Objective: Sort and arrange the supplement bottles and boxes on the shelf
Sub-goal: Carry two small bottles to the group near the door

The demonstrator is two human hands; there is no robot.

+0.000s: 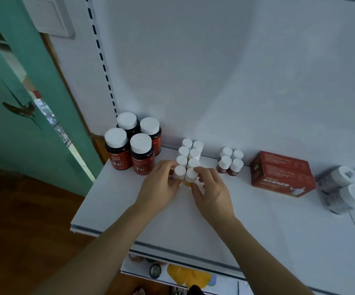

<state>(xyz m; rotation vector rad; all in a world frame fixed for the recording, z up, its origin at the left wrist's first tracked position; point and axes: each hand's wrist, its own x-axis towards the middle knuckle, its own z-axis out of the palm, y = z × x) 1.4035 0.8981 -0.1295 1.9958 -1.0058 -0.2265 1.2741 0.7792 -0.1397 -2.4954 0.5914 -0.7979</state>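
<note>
Several small white-capped yellow bottles [190, 153] stand in two rows on the white shelf [117, 201]. My left hand [159, 186] grips the front-left bottle [179, 171] of these rows. My right hand [211, 190] grips the front-right bottle [191, 175] beside it. Left of them stand several large dark bottles [139, 153] with white caps and red "Fe" labels. On the right, small dark red bottles [230, 161] form a square group. Further right lie red boxes [280, 174], one stacked behind the other.
Grey-and-white wrapped rolls [346, 189] lie at the shelf's right end. A slotted upright [101, 54] runs up the white back wall. A teal door [12, 116] and wooden floor are to the left. A lower shelf [183, 273] holds yellow items.
</note>
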